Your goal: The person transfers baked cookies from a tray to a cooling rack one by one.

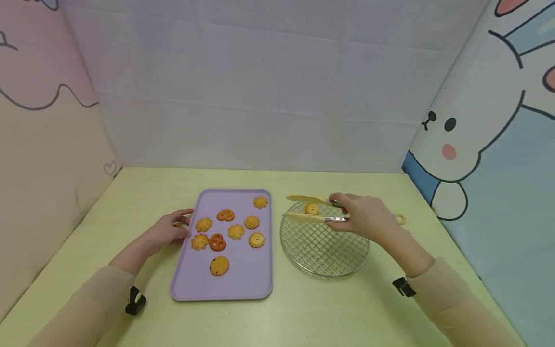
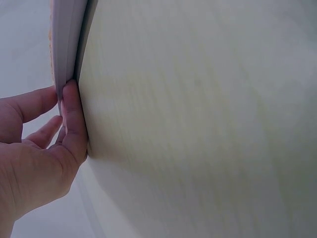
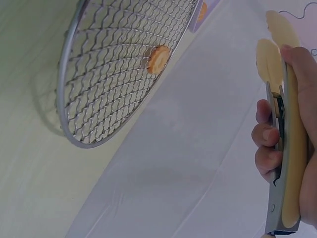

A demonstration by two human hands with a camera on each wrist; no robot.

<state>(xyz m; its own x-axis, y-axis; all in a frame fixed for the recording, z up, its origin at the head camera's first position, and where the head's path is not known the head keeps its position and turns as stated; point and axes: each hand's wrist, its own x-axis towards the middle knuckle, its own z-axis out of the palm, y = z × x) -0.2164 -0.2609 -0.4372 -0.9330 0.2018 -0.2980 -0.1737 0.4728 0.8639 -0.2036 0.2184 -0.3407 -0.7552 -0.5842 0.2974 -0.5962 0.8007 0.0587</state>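
On the left, my left hand (image 1: 166, 228) pinches the left rim of a lilac tray (image 1: 234, 285); the left wrist view shows the tray edge (image 2: 68, 44) between thumb and fingers. Several cookies lie on the tray, including a round chip cookie (image 1: 219, 265), a pretzel (image 1: 217, 242) and a swirl cookie (image 1: 251, 222). My right hand (image 1: 368, 214) grips yellow-tipped tongs (image 1: 304, 218), their tips spread apart above a round wire rack (image 1: 325, 250). One ring-shaped cookie (image 3: 159, 60) lies on the rack near its far edge, with the tongs (image 3: 292, 148) raised clear of it.
The tray and rack stand side by side on a pale yellow-green table (image 1: 303, 318). A white sheet wall (image 1: 260, 96) rises behind, with printed cartoon panels (image 1: 498, 168) at both sides. Behind the right wrist, a small yellow ring (image 1: 400, 219) shows.
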